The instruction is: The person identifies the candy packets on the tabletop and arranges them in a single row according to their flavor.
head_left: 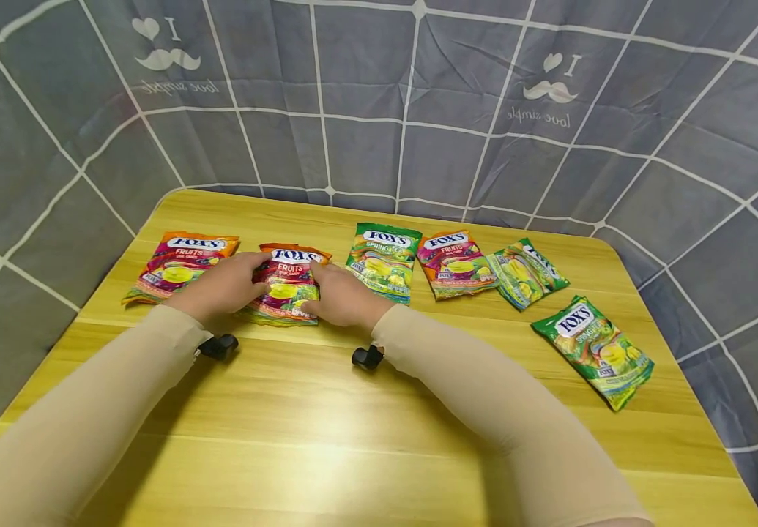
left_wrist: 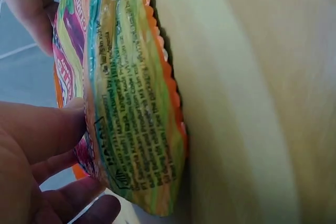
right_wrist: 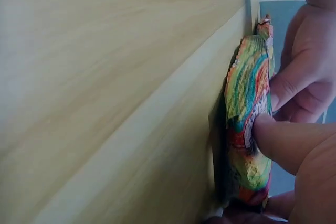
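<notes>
Both hands grasp one candy bag (head_left: 286, 285): the left hand (head_left: 223, 285) pinches its left edge, the right hand (head_left: 342, 296) its right edge. It lies on the yellow counter (head_left: 326, 439), second from the left in a far row, between an orange bag (head_left: 177, 265) and a green bag (head_left: 381, 261). Judging by the tight spacing, a sideways slide could nudge either neighbour, and the glossy film could slip from the fingertips. Its long axis runs near to far, logo end pointing far.
</notes>
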The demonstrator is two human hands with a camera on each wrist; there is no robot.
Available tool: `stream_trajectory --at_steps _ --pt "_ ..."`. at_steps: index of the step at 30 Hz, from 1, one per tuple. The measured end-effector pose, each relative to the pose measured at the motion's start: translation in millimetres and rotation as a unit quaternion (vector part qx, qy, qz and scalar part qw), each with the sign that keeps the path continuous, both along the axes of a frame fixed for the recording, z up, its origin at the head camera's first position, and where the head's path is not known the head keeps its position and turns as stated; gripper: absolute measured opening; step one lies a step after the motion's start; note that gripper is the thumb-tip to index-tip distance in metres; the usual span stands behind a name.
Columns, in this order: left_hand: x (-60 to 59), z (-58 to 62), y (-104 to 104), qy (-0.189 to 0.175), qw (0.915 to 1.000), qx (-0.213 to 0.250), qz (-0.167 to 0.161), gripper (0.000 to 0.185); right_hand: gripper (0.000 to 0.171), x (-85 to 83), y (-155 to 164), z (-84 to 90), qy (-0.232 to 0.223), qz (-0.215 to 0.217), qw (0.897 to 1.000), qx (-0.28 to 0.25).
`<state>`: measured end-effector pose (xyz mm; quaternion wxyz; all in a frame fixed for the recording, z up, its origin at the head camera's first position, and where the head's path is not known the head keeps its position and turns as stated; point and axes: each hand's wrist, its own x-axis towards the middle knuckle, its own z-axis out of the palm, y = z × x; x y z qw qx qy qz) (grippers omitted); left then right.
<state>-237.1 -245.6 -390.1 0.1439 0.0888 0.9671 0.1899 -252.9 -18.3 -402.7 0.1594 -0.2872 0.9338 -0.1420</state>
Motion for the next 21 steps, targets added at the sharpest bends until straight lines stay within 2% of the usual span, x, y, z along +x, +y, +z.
stream_trajectory --at_steps 6,16,21 --pt "-8.8 1.1 -11 -0.015 0.9993 -0.032 0.015 0.073 0.086 -4.8 -11 -0.3 0.030 0.001 0.998 0.049" --pt "-23.0 6.5 -22 -0.056 0.9972 -0.048 0.012 0.074 0.085 -13.7 -23 0.6 0.018 0.001 0.997 0.079" --pt "-25.8 7.7 -25 -0.073 0.9959 -0.051 0.015 0.075 0.084 -15.0 -26 0.1 0.025 0.013 0.995 0.093"
